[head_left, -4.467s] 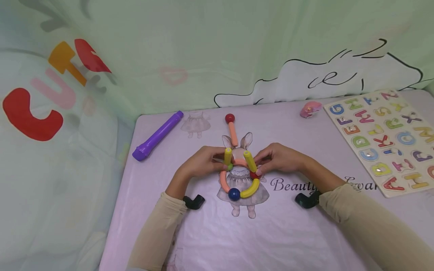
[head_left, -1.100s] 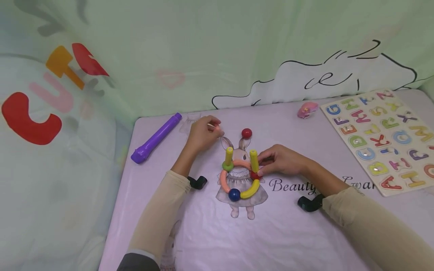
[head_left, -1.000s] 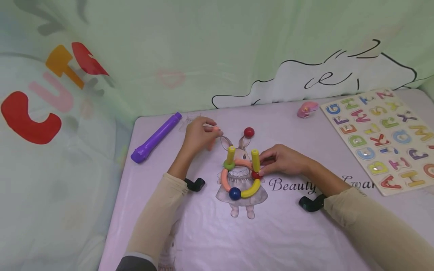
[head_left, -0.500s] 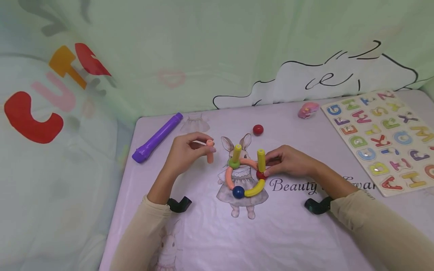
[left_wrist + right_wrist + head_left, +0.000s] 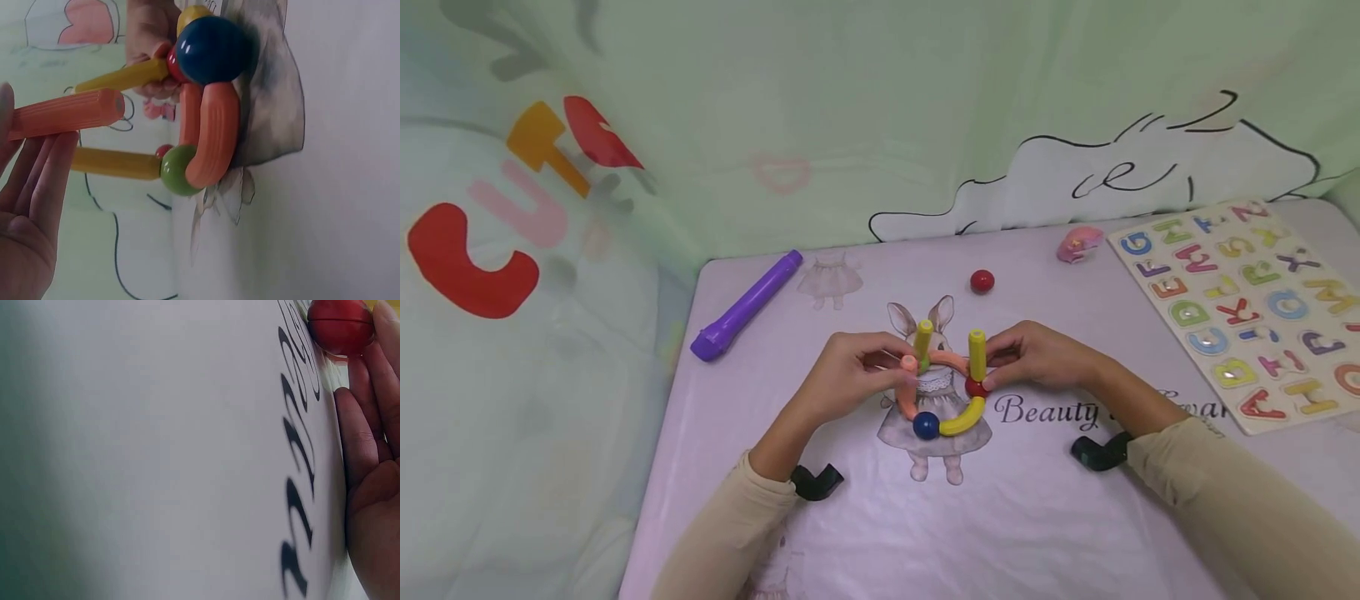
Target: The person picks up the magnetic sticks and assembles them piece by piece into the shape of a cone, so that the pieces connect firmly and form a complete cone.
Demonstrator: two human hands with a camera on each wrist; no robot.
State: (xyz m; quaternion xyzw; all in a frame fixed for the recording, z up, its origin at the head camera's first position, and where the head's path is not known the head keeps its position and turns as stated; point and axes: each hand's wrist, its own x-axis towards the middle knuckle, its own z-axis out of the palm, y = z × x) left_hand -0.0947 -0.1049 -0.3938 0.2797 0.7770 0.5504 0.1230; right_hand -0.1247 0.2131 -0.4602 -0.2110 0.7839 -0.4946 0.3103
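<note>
On the table lies a ring of curved orange [image 5: 217, 134] and yellow [image 5: 964, 417] rods joined by balls: blue [image 5: 927, 426], green [image 5: 180, 170] and red [image 5: 976, 388]. Two straight yellow sticks [image 5: 923, 340] rise from the green and red balls. My left hand [image 5: 853, 379] pinches a straight orange stick [image 5: 69, 114] between thumb and fingers. In the left wrist view, its near end points toward the blue ball, with a gap between them. My right hand [image 5: 1045, 358] grips the ring's red ball at its right side; thumb and fingers meet it in the right wrist view.
A loose red ball [image 5: 982, 282] lies behind the ring. To the left is a purple microphone-shaped toy [image 5: 747, 307]. A pink toy [image 5: 1079, 243] and a wooden letter board [image 5: 1247, 312] lie at the right. Fabric walls rise behind and left of the table.
My left hand let go of the green ball, took the orange stick off the loose red ball and brought it back to the ring. The loose ball rolled right; the ring shifted slightly right.
</note>
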